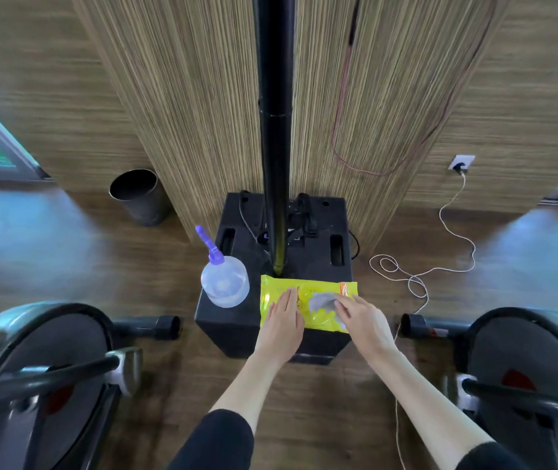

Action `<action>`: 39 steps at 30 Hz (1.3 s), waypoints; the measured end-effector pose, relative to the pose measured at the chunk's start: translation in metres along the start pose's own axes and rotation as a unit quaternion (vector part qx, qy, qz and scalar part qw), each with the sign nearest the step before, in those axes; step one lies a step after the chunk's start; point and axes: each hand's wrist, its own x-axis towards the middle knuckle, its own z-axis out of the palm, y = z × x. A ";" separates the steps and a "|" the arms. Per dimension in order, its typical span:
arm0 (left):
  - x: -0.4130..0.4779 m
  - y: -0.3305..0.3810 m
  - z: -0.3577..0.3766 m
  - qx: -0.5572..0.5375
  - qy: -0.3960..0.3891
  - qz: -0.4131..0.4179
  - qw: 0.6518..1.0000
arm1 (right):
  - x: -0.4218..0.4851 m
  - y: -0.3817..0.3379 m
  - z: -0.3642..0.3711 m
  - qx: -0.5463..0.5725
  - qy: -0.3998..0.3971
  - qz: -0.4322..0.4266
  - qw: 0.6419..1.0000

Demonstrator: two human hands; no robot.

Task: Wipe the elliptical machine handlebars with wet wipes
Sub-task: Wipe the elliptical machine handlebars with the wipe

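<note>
Fingers of the left hand lie straight and pressed together, flat on the left half of the yellow wet wipes pack, pressing it down. The right hand reaches in from 5 o'clock; its fingers curl at the pack's opening and pinch the grey-white wipe that shows there, though blur at the fingertips hides how much of it they hold.

The pack lies flat on the near right part of a black speaker box that stands on the wooden floor, just below the middle of the view. At 9 o'clock from the pack, just beside it on the same box, a clear spray bottle stands upright, its purple nozzle pointing to 11 o'clock. A black pole rises from the box at 12 o'clock of the pack, against a wood-grain pillar.

Two elliptical machines flank the box: the left machine at 8 o'clock with its black handlebar across it, and the right machine at 4 o'clock with its own bar. Both are well apart from the hands.

A metal bin stands on the floor at 10 o'clock. At 2 o'clock a white cable loops over the floor from a wall socket.
</note>
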 end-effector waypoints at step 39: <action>-0.272 0.176 -0.102 0.087 0.065 0.108 0.988 | -0.282 -0.053 -0.189 0.014 0.161 -0.011 0.987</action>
